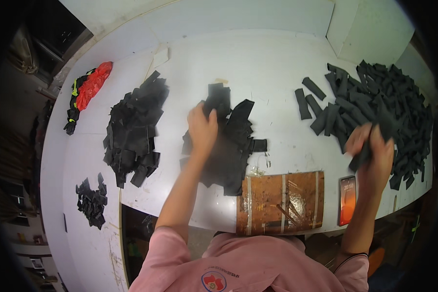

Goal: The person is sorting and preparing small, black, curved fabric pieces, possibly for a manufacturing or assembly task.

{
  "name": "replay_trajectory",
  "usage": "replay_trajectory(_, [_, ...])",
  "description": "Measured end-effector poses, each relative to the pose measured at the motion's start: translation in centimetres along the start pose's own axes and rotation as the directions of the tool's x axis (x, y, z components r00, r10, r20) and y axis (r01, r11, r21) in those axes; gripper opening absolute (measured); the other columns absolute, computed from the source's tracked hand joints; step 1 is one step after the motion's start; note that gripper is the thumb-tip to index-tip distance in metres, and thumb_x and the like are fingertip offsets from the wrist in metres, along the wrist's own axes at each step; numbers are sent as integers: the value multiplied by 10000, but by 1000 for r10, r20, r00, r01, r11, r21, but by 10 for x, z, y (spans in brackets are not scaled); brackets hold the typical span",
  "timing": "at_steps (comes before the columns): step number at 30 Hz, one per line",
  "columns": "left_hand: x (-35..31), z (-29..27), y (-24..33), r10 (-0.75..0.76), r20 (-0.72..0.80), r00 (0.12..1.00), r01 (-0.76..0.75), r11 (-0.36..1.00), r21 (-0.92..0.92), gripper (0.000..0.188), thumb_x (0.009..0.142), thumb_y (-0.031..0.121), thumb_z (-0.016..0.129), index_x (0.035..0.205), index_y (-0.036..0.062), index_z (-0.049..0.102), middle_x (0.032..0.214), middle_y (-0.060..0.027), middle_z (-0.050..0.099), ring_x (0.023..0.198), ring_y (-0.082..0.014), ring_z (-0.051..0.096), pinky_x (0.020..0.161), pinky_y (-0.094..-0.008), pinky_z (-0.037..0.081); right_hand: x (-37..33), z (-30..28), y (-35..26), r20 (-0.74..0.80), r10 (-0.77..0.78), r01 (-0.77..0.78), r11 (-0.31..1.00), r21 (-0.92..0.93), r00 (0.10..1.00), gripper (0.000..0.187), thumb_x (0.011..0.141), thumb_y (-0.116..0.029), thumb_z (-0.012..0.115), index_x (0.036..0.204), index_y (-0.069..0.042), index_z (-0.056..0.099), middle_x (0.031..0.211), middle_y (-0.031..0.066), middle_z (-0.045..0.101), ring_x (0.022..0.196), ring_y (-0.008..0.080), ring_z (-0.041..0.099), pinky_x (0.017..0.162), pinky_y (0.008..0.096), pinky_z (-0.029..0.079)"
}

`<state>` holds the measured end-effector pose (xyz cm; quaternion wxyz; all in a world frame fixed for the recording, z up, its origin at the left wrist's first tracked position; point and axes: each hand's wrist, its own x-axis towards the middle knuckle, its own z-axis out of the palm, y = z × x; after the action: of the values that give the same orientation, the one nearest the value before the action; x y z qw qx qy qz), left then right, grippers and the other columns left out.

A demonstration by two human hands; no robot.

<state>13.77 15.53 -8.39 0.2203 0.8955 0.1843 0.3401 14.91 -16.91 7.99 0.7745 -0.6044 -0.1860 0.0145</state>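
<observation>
My left hand point(203, 127) is over the middle pile of flat black fabric pieces point(224, 160), its thumb and fingers closed about a black piece point(218, 99) at the pile's far end. On the right, my right hand point(374, 148) grips a dark fabric strip point(360, 159), slightly blurred, at the near edge of a big heap of curled black fabric strips point(404, 102). A few loose strips point(314, 88) lie left of that heap.
A brown taped board point(280, 202) lies at the table's front edge, with a lit phone point(347, 200) right of it. Further left are another black fabric pile point(134, 131), a small pile of scraps point(92, 202) and a red plastic bag point(94, 85). A white box point(370, 29) stands back right.
</observation>
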Motion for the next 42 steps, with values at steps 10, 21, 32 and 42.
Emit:
replay_trajectory(10, [59,88,-42,-213,306,928,162,970,183,378,667,286,686,820,-18,522,816,-200,584,800,-367,556,694,-437,433,-62,-99,83,-339,215,-378,744,-551,916,480,822,-157,558,1243,-16,376,1013,124,511,825,134,507,701,252,435])
replay_trajectory(21, [98,-28,35,-63,235,970,140,934,-329,286,715,219,609,770,-52,538,754,-231,560,738,-380,538,652,-416,413,-106,-73,71,-284,237,-369,658,-656,929,433,823,-120,542,1214,-9,393,989,102,508,769,124,516,678,239,441])
replay_trajectory(32, [-65,-40,2,84,246,966,-128,977,168,277,832,196,521,978,-39,530,951,-201,506,800,-348,534,716,-387,436,-151,-4,68,-23,315,-221,609,-762,949,358,769,-63,586,1103,-4,469,920,142,547,700,198,555,594,280,457])
replay_trajectory(42, [-117,-92,94,-352,671,652,704,-46,-708,317,901,313,418,938,4,476,658,-37,486,672,-150,513,651,-267,403,-160,91,92,92,210,-170,931,-324,973,181,715,-63,638,867,16,578,749,90,558,641,179,545,563,258,421])
